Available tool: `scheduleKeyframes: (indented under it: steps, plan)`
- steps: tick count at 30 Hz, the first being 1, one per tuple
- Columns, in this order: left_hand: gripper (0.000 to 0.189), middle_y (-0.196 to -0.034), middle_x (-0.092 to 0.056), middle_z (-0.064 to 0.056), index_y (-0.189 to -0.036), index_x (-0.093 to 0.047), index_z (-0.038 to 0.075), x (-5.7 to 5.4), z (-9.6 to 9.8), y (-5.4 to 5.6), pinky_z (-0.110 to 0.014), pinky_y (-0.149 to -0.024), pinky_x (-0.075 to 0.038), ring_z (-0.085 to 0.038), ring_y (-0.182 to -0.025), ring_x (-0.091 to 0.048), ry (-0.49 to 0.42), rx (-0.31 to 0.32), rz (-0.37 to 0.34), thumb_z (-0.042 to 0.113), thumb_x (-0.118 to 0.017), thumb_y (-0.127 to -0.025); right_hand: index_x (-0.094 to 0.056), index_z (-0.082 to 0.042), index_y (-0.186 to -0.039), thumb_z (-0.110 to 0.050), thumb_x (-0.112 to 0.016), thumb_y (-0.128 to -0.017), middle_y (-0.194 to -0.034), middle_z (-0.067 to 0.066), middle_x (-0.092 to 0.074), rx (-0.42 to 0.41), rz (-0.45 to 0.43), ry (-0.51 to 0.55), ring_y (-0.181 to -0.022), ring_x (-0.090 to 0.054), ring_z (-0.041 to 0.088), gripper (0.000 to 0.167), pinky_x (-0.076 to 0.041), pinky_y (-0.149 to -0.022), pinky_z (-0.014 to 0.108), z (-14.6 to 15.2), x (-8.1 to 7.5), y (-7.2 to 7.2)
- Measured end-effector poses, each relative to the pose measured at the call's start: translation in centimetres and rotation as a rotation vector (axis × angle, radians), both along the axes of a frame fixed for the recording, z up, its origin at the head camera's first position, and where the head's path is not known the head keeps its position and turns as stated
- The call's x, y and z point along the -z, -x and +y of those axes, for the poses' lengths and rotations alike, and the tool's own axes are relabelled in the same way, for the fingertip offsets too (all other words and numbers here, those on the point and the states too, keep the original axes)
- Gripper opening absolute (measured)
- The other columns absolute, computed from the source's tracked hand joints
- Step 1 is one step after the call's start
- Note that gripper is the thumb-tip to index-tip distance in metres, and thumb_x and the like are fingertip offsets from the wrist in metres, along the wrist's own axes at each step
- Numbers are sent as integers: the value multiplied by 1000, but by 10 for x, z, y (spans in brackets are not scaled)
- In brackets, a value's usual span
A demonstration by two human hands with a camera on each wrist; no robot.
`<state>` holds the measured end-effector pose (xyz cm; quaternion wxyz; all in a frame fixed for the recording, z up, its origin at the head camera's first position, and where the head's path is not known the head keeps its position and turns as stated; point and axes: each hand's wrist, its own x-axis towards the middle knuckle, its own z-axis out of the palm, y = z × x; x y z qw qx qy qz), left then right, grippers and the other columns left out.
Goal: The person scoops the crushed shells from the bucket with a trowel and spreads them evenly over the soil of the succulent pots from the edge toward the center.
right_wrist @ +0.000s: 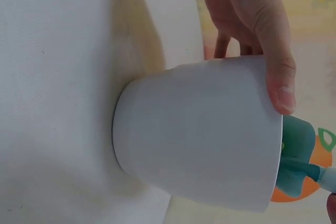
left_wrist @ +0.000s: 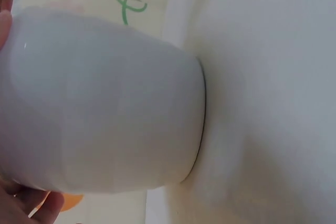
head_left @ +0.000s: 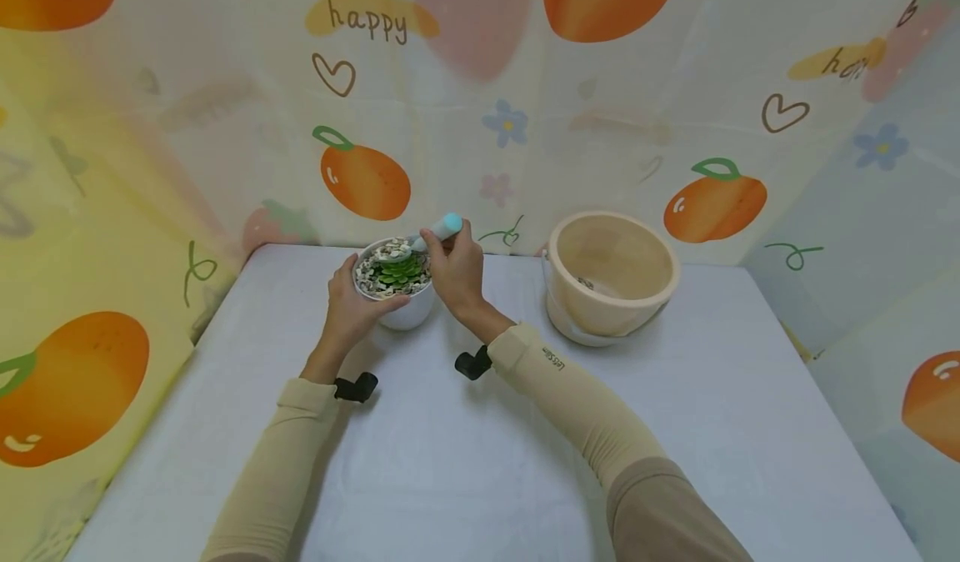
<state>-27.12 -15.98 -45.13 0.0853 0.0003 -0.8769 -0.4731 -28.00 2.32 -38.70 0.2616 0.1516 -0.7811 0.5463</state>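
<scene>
A white flowerpot (head_left: pixel 407 315) stands on the table near its back edge, with a green succulent (head_left: pixel 399 272) and pale pebbles (head_left: pixel 366 278) in its top. My left hand (head_left: pixel 351 310) grips the pot from the left, thumb (right_wrist: pixel 283 95) over the near rim and fingers round the far side. In my right hand (head_left: pixel 461 277) is a small trowel, held by its white handle (head_left: pixel 448 227) with a light blue end. The trowel's teal blade (right_wrist: pixel 298 129) is over the pot's mouth, close to the succulent; the pot's wall hides part of it in the right wrist view.
To the right stands a beige bucket (head_left: pixel 611 316) with its bail lowered against the side and a few small bits (head_left: pixel 586 283) at its bottom. A white cloth covers the table (head_left: pixel 420 462). A printed curtain (head_left: pixel 465 153) hangs right behind the table.
</scene>
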Motion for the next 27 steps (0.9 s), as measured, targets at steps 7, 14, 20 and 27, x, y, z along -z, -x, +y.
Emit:
scheduleKeyframes:
  steps: [7, 14, 20, 27]
  plan:
    - [117, -148, -32, -26, -152, -19, 2, 1, 4, -2, -59, -105, -36, -40, -131, -31, 24, -20, 39, 46, -86, -67, -52, 3, -109, -24, -59, -98, -88, 16, -69, 2, 14, -14, -76, -70, 23, 29, -55, -67, 25, -2, 3, 3]
    - [113, -152, -26, -24, -154, -16, 4, 0, -13, 2, -61, -111, -29, -40, -138, -26, 16, 102, -24, 41, -84, -72, -52, 3, -109, -20, -61, -97, -87, 17, -68, -50, -9, 35, -73, -67, 25, 27, -50, -63, 21, 1, 0, 3]
    - [113, -158, -19, -23, -156, -10, 6, -3, -23, 13, -63, -115, -21, -40, -145, -19, -20, 220, -54, 36, -83, -75, -53, 4, -110, -15, -60, -97, -95, 20, -69, -110, -29, 106, -85, -70, 29, 24, -52, -70, 24, 3, -2, 3]
    - [111, -157, -23, -22, -156, -13, 6, -2, -22, 16, -61, -116, -21, -39, -144, -23, -67, 235, -51, 32, -84, -75, -53, 7, -112, -14, -59, -98, -99, 23, -69, -138, -26, 125, -90, -70, 33, 26, -55, -75, 34, 3, -2, 1]
